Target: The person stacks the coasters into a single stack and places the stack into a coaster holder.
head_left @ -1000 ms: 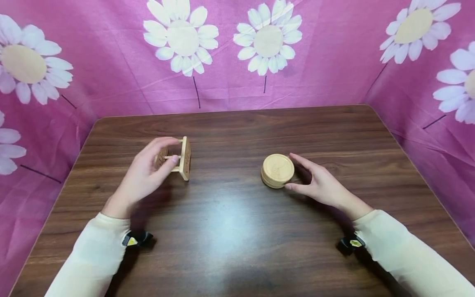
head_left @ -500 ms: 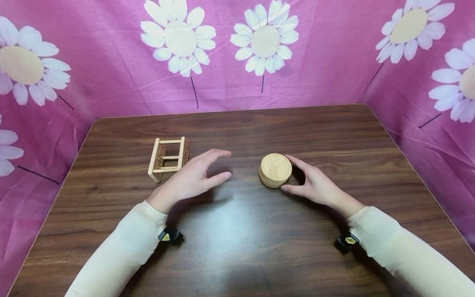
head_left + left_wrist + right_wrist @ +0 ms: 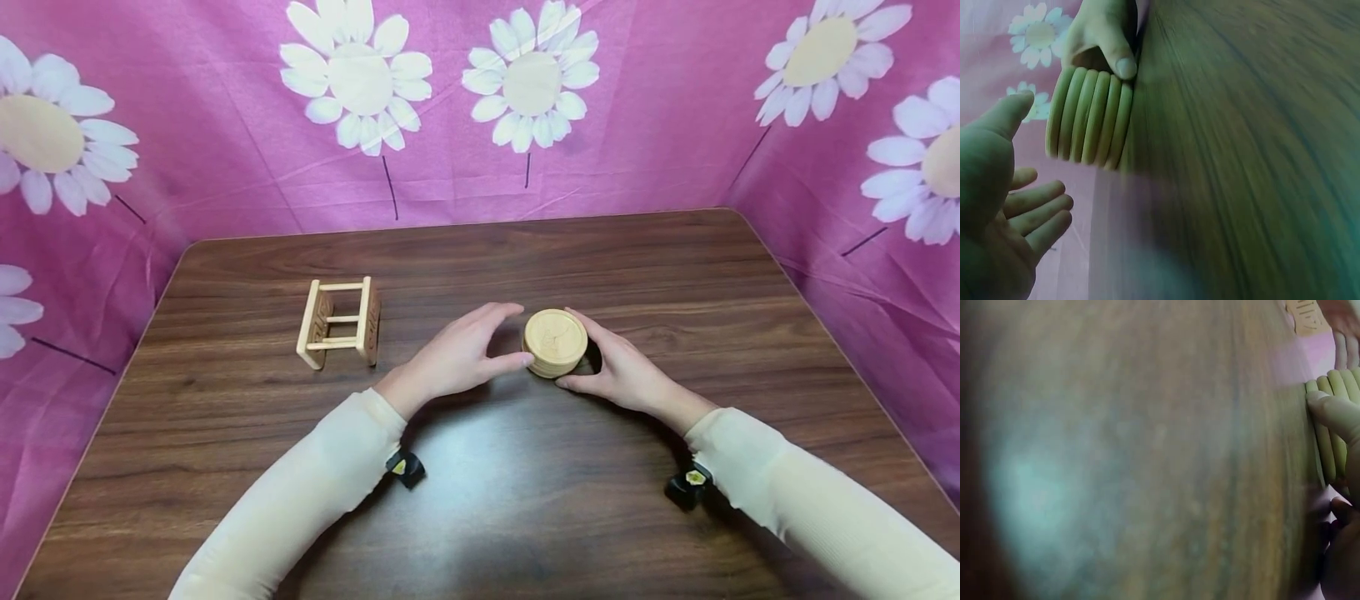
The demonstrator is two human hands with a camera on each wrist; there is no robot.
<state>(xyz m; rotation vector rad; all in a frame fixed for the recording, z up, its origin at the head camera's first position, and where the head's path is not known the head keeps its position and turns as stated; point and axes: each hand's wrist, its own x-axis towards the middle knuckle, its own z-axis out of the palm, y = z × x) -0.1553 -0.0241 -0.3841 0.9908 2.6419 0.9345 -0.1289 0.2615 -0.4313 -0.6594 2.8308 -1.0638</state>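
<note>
A stack of several round wooden coasters (image 3: 556,337) stands on the table, its top disc marked with a fine engraved design. My right hand (image 3: 630,371) holds the stack from the right, thumb at the near side and fingers round the far side. In the right wrist view that thumb lies against the lower coasters (image 3: 1324,447). From the left comes my left hand (image 3: 461,354), its fingers extended and thumb spread. The left wrist view shows a gap between this hand and the coaster edges (image 3: 1088,119).
A small wooden rack (image 3: 372,321) with two carved side panels joined by rods stands on the left part of the dark wood-grain table (image 3: 480,258). Pink cloth (image 3: 465,183) printed with white daisies hangs behind and at both sides.
My left hand has let go of the rack and moved right to the stack's left side. My right hand has drawn in closer round the coasters, which stay in place.
</note>
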